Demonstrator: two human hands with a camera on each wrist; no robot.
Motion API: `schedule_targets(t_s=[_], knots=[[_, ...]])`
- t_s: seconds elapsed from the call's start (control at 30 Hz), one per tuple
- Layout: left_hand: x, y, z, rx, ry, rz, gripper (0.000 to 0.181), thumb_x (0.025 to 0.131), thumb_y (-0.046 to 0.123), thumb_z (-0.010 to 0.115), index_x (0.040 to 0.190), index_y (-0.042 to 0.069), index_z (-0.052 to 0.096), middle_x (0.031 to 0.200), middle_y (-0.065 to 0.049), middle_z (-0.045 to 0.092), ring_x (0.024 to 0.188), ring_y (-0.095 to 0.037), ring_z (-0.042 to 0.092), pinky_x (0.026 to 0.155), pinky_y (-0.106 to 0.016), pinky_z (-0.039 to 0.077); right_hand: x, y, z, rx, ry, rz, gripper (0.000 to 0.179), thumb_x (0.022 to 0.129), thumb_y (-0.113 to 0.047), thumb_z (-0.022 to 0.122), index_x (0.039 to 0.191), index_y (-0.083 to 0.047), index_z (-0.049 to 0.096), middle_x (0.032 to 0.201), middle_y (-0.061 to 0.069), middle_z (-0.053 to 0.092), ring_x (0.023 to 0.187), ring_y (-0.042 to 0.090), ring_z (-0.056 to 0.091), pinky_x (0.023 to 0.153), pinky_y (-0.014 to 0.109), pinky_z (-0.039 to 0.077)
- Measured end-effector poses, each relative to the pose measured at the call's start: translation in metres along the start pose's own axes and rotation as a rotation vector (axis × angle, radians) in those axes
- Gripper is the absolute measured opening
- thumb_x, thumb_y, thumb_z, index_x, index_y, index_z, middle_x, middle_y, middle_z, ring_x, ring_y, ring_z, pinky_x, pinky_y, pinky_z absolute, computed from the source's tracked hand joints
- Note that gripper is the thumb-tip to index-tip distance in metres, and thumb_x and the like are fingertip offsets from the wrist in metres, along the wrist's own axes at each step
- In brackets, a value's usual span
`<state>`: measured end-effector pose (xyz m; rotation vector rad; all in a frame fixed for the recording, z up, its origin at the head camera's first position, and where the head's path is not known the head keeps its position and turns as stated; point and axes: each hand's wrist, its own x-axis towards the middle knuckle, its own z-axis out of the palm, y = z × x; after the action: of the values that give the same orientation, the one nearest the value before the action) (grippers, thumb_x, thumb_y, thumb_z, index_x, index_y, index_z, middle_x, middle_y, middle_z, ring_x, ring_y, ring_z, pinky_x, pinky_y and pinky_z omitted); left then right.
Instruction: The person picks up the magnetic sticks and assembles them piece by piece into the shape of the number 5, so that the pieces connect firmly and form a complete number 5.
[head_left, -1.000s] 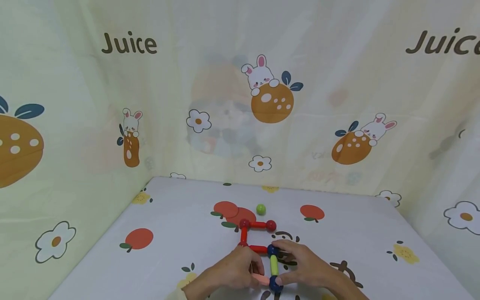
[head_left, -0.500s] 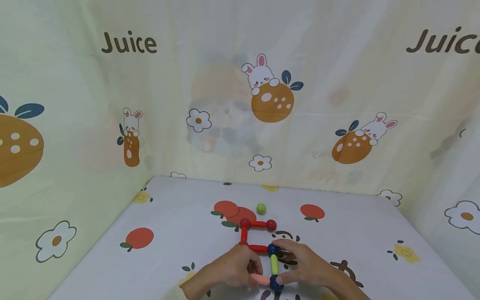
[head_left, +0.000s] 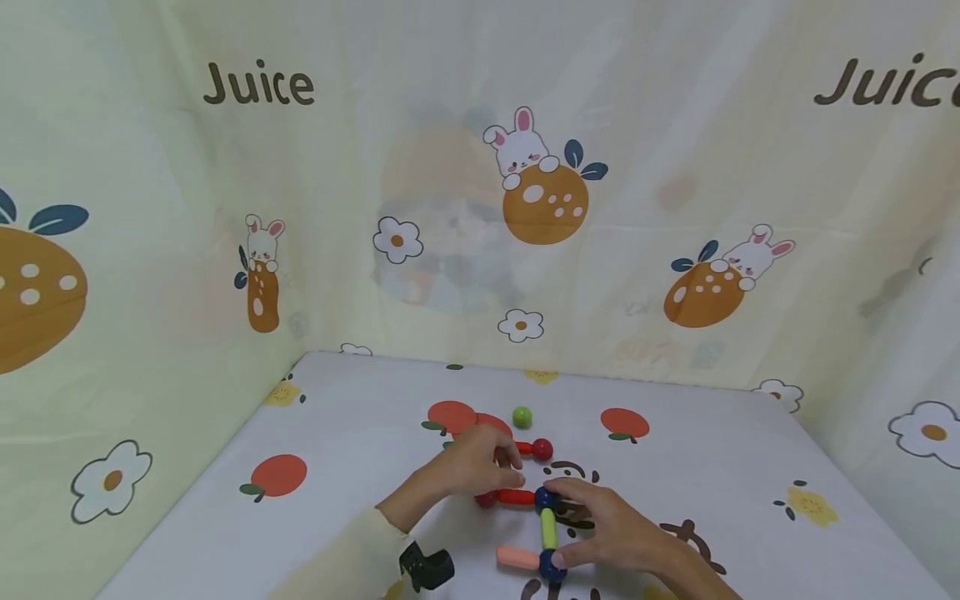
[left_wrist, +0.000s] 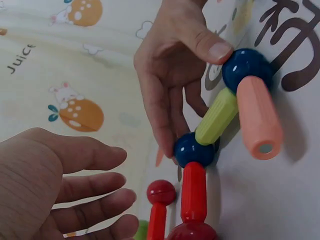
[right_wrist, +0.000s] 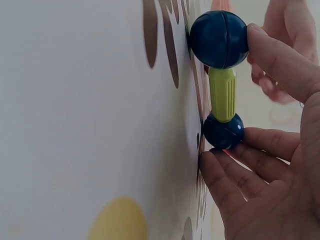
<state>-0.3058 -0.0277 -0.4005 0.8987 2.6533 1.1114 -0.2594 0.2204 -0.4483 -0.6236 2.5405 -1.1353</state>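
Observation:
A flat figure of magnetic rods and balls lies on the table. In the head view my right hand (head_left: 611, 529) spans its near end. The thumb presses the near blue ball (right_wrist: 219, 40) and the fingers touch the far blue ball (right_wrist: 224, 131), with a yellow-green rod (right_wrist: 223, 95) between them. From the near ball a salmon rod (left_wrist: 260, 117) points left, its metal-tipped end free. Red rods (left_wrist: 194, 192) and red balls (left_wrist: 161, 192) continue the figure. My left hand (head_left: 480, 462), fingers loosely bent and holding nothing, hovers over the red part, hiding some of it.
A loose green ball (head_left: 522, 417) lies behind the figure. The tabletop (head_left: 360, 442) wears a white cloth printed with fruit and lettering. Printed curtains (head_left: 442, 183) close off the back and sides. A black wrist camera (head_left: 426, 567) sits at my left sleeve.
My left hand has let go of the salmon rod and moved away from me, over the red rods. The rod stays joined to the near blue ball. My right hand keeps its place.

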Motion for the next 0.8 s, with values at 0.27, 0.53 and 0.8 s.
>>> schedule_targets(t_s=[0.27,0.53,0.8], knots=[[0.03,-0.007,0.006,0.073,0.052,-0.085,0.011,0.088,0.022,0.08,0.094,0.014,0.076,0.082,0.007,0.062,0.08,-0.013,0.057,0.063,-0.025,0.051,-0.002,0.001,-0.001,0.016,-0.001,-0.01,0.086,0.078,-0.038,0.089,0.149,-0.012,0.048,0.15,0.016,0.049,0.13,0.038,0.054,0.101,0.056,0.048],[0.055,-0.019,0.009,0.106,0.129,-0.166,0.023,0.089,0.026,0.079,0.106,0.012,0.076,0.086,0.004,0.061,0.081,-0.016,0.056,0.061,-0.026,0.051,-0.004,-0.001,-0.002,0.026,-0.003,-0.005,0.086,0.077,-0.037,0.089,0.149,-0.012,0.049,0.15,0.017,0.048,0.128,0.037,0.055,0.099,0.051,0.051],[0.075,-0.032,0.017,0.138,0.181,-0.194,0.032,0.088,0.025,0.079,0.118,0.013,0.072,0.103,-0.004,0.062,0.091,-0.017,0.054,0.065,-0.025,0.053,-0.004,-0.002,-0.002,-0.002,0.002,0.001,0.086,0.077,-0.039,0.089,0.149,-0.012,0.049,0.149,0.017,0.049,0.129,0.038,0.053,0.099,0.053,0.051]])
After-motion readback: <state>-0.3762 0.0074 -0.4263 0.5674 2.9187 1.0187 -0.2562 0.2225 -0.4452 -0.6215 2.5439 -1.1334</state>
